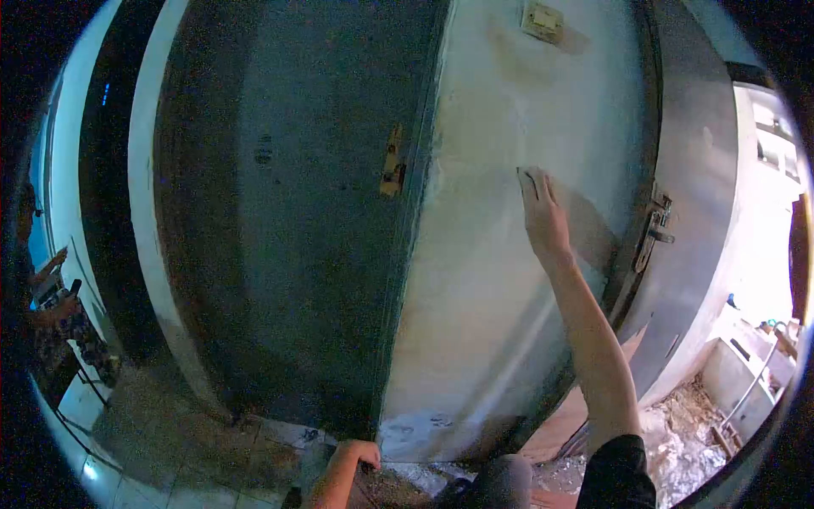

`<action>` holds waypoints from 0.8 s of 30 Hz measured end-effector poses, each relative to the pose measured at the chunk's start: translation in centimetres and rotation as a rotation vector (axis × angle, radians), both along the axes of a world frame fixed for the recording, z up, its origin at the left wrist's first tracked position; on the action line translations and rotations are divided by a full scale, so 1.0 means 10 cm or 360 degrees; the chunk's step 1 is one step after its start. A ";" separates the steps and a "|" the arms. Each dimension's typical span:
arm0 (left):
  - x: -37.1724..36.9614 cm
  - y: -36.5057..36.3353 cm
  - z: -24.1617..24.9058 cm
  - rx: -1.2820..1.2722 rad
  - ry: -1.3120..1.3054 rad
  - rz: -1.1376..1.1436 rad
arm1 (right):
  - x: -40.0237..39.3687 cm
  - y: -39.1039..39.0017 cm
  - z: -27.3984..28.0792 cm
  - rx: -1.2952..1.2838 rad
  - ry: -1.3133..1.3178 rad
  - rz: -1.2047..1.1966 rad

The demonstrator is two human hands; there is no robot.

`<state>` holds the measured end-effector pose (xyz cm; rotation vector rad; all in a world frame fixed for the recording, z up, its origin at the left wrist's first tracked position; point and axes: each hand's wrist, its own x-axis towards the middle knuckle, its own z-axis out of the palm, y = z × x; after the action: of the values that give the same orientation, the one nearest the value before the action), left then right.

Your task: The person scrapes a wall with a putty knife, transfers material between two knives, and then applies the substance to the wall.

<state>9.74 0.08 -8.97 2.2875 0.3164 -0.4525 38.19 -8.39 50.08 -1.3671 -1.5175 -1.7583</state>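
My right hand is raised against the pale, stained wall, fingers together and pointing up. A thin, dark-edged piece shows at its fingertips; what it is I cannot make out. Low down, near the foot of the dark door, is my left hand. Its fingers are curled, and anything inside them is hidden. My knee is bent just right of it.
A light switch sits high on the wall. On the right stands an open door with a metal handle. Rubble covers the floor beyond it. At far left, a person's hand shows above a chair.
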 end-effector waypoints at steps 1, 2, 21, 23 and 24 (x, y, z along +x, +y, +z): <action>0.04 0.00 -0.05 -0.0041 -0.0029 -0.0042 | 0.14 0.17 0.08 0.0102 -0.0114 -0.0086; 0.05 0.03 -0.11 -0.0078 -0.0055 -0.0077 | 0.13 0.25 0.21 0.0209 -0.0225 -0.0167; 0.11 0.03 -0.16 -0.0056 -0.0079 -0.0060 | 0.01 0.34 0.44 0.0117 0.0167 0.0053; 0.13 0.05 -0.10 -0.0002 0.0021 -0.0076 | -0.03 0.46 0.80 0.0255 0.0202 -0.0087; 0.11 0.04 -0.08 0.0016 0.0074 -0.0087 | -0.08 0.41 0.90 0.0070 0.0485 0.0116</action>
<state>10.85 0.43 -9.80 2.3027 0.2805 -0.5338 37.39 -4.30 59.09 -1.4613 -1.3371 -1.4531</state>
